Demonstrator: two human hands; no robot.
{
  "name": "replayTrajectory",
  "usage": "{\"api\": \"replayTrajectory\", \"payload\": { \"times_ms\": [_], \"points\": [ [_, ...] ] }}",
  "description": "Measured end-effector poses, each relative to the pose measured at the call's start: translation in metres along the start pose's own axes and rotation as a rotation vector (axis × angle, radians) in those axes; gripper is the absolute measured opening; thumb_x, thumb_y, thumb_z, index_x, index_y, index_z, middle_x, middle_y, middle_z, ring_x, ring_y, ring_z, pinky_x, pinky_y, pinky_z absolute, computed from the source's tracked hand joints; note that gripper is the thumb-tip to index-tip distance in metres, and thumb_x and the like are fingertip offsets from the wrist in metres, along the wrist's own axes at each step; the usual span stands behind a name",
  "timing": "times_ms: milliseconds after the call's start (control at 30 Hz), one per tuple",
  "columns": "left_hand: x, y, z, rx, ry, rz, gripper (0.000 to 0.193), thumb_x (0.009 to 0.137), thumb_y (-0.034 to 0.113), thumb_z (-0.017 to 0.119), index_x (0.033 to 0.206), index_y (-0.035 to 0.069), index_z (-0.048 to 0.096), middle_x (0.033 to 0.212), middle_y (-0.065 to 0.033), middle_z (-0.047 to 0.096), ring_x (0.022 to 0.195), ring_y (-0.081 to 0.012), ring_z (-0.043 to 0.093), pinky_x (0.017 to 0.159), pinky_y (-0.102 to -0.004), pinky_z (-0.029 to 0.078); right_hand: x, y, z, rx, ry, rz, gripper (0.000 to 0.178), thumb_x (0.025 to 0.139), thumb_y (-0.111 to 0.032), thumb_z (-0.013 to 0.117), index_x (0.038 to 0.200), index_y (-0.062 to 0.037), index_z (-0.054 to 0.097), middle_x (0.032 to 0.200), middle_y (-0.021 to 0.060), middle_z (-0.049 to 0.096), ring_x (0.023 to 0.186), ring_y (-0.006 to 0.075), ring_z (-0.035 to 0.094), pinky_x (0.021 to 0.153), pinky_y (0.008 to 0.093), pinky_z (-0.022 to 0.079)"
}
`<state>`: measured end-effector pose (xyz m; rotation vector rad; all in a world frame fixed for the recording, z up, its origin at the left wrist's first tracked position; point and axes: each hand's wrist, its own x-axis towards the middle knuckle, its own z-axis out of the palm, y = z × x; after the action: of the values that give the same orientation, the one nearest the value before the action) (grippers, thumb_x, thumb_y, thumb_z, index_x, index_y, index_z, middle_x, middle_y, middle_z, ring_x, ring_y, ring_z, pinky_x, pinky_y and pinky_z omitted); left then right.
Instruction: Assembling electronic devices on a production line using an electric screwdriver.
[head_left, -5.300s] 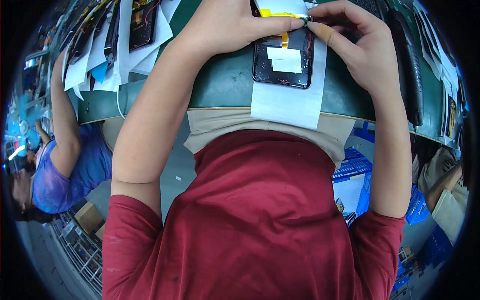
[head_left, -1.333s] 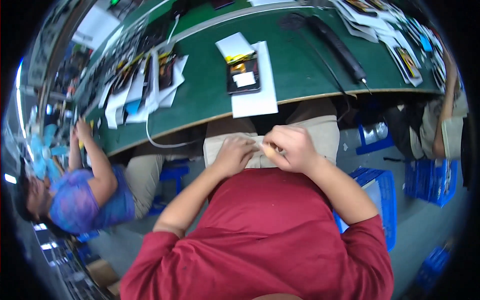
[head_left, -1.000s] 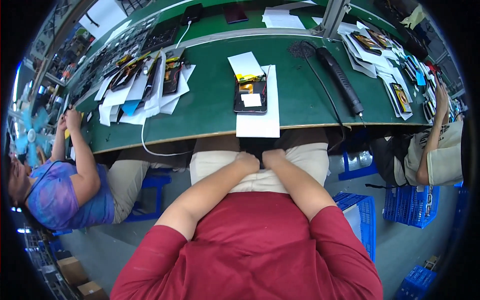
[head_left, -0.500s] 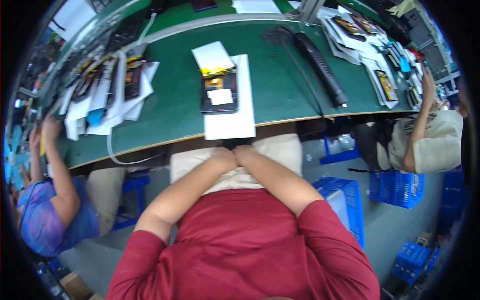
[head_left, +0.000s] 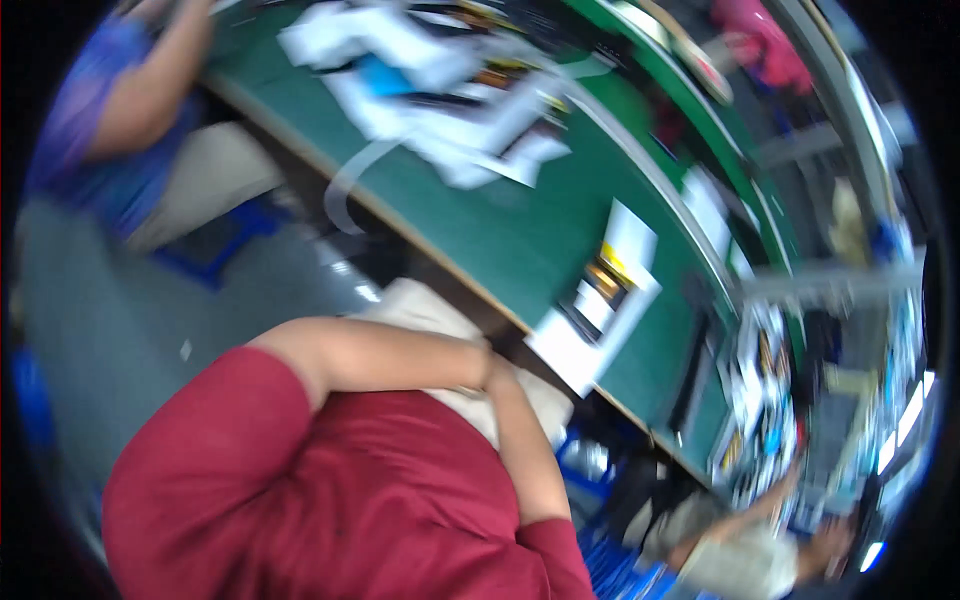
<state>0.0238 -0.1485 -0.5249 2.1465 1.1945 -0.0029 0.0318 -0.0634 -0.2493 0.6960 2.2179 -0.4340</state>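
So both hands were down in the lap, the left hand (head_left: 472, 368) and the right hand (head_left: 502, 376) meeting over the beige trousers (head_left: 425, 305), just off the edge of the green surface (head_left: 500, 235). Couldn't tell you what the fingers were doing, spread or pressed together: the forearms and blur hid them. The opened black device (head_left: 609, 284) was up on the surface, near the front edge, lying on a white sheet (head_left: 573, 356) that poked out past that edge. It had a white patch (head_left: 594, 303) on it, yellow tape (head_left: 614, 259) toward its far end, and a white panel (head_left: 632, 236) beyond that. Black pen-shaped tool (head_left: 692, 388) lay to its right. Messy pile of papers (head_left: 440, 140) well off to the left, with a white cable (head_left: 345, 190) looping over the edge.
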Motion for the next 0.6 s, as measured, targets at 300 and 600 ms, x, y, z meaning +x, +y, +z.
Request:
{"api": "replayTrajectory", "payload": {
  "times_ms": [300, 600],
  "points": [
    [-0.082, 0.030, -0.170, -0.162, -0.005, -0.021, 0.032, 0.091, 0.039, 0.064, 0.100, 0.011, 0.078, 0.109, -0.0204, 0.074, 0.100, -0.0347, 0.070, 0.091, -0.0468, 0.054, 0.035, -0.252, 0.006, 0.420, 0.005, -0.380, 0.038, 0.091, -0.040, 0.062, 0.114, -0.0159, 0.079, 0.127, 0.0129, 0.072, 0.116, 0.0320, 0.069, 0.098, 0.0448, 0.055],
    [-0.042, 0.107, -0.255, 0.207, -0.380, -0.005, 0.061, 0.094, 0.054, 0.049, 0.110, 0.003, 0.077, 0.118, -0.0291, 0.069, 0.114, -0.0425, 0.067, 0.099, -0.0498, 0.051, -0.028, 0.010, 0.086, 0.754, 0.366, 0.580, 0.038, 0.090, -0.040, 0.062, 0.114, -0.0157, 0.079, 0.127, 0.0130, 0.072, 0.116, 0.0322, 0.069, 0.098, 0.0447, 0.054]
  ]
}}
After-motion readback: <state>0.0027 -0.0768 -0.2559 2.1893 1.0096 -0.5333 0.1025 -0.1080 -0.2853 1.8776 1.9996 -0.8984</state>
